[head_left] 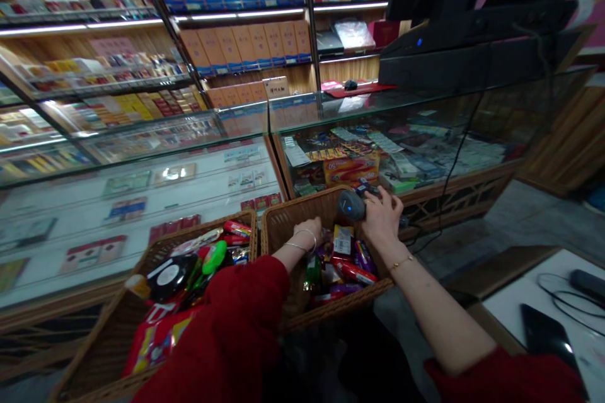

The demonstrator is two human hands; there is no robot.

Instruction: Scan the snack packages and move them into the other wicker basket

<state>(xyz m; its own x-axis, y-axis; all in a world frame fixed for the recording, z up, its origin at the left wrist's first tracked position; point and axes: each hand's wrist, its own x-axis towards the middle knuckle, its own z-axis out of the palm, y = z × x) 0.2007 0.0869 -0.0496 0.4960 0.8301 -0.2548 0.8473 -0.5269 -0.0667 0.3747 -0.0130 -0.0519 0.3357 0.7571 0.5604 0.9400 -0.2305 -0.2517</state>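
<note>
My right hand [384, 217] is closed around a dark barcode scanner [350, 205] with a small blue light, held over the far right part of a wicker basket [302, 322]. Down inside the same basket, my left hand [309, 231] has its fingers curled among the snacks; what they grip, if anything, is hidden. Beneath the hands lie a dark packet with a white label [343, 242], a red snack packet [355, 272], a purple packet [363, 257] and a green packet [312, 271].
To the left stands a second wicker basket [101, 334] with a black round container [171, 277], a bright green item [215, 257] and red packets. Glass display counters [198, 119] run behind. A cable [460, 151] hangs at right, near a phone [548, 334] on a white surface.
</note>
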